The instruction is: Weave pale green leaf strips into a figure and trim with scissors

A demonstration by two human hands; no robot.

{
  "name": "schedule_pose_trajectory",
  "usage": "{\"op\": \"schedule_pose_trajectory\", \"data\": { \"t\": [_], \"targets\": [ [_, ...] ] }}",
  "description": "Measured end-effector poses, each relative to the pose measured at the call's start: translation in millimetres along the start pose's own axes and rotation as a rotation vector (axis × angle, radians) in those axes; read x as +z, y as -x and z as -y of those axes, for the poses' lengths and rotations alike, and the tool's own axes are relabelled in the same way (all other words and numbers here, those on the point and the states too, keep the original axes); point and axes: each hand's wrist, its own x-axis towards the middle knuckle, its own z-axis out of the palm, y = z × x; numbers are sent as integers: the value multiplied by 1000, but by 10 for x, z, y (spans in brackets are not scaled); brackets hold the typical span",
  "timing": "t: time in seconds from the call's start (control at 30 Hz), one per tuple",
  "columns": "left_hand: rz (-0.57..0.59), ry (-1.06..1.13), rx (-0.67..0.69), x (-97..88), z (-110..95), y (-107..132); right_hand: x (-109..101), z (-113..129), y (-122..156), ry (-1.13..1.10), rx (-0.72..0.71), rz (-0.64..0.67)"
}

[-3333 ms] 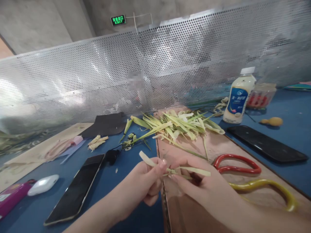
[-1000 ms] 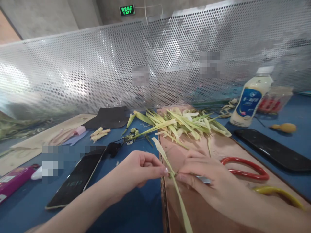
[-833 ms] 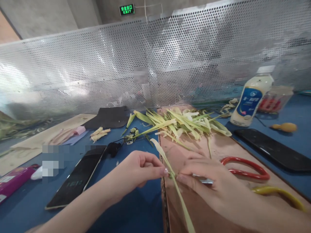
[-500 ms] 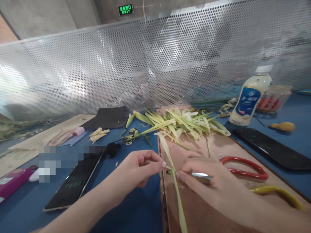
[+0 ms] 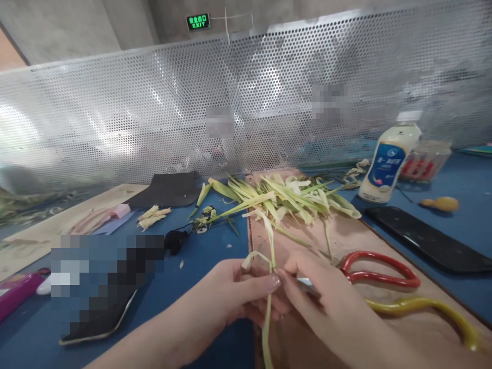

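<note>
Pale green corn husk strips (image 5: 268, 328) run up between my hands, with a small knot-like crossing just above the fingertips. My left hand (image 5: 246, 292) pinches the strips between thumb and fingers, and a short curled end loops over its index finger. Closed at the same spot, my right hand (image 5: 319, 292) has thumb and index finger on the strip, touching the left fingertips. Scissors with one red and one yellow handle (image 5: 380, 271) lie beside and partly behind the right hand, on the brown board (image 5: 295, 348). Farther back on the board is a pile of corn husks (image 5: 292, 200).
A drink bottle (image 5: 390, 159), a plastic tub (image 5: 425, 161), a black phone (image 5: 426, 238) and a small gourd-shaped object (image 5: 442, 203) stand or lie at right. Another phone (image 5: 103, 312), partly blurred out, lies left. A perforated metal screen (image 5: 172, 113) borders the blue table (image 5: 211, 348).
My left hand has moved slightly right and down, closing on the strips against the right fingertips. A short husk end now curls over the left hand. The view has shifted slightly.
</note>
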Motion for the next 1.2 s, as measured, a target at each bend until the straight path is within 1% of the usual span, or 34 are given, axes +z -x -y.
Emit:
{"op": "schedule_pose_trajectory", "data": {
  "t": [0.07,0.13,0.23,0.3,0.33,0.43,0.7,0.9,1.03,1.1,1.2],
  "targets": [
    [-45,-13,33,-4,-1,10,-13,16,-7,-76,26,0],
    [-81,-80,76,-12,-5,28,-43,22,-39,-214,94,-5],
    [-70,-167,107,-24,2,45,-83,8,-108,-454,190,14],
    [-56,-171,105,-26,14,49,-90,-7,-143,-552,200,66],
    [-53,-172,103,-25,19,51,-87,-14,-154,-566,191,93],
    [-55,-201,113,-19,21,60,-67,-30,-153,-503,169,113],
    [-44,-221,137,-24,-5,55,-64,-28,-104,-394,180,60],
    [-21,-213,133,-41,28,53,-47,-39,-100,-395,187,36],
    [7,-202,109,-36,12,64,-36,-21,-89,-394,193,19],
    [7,-226,107,-35,-4,65,-39,-9,-90,-396,202,8],
    [-23,-304,144,-47,-14,55,-51,-12,-101,-409,187,-13]
  ]
}}
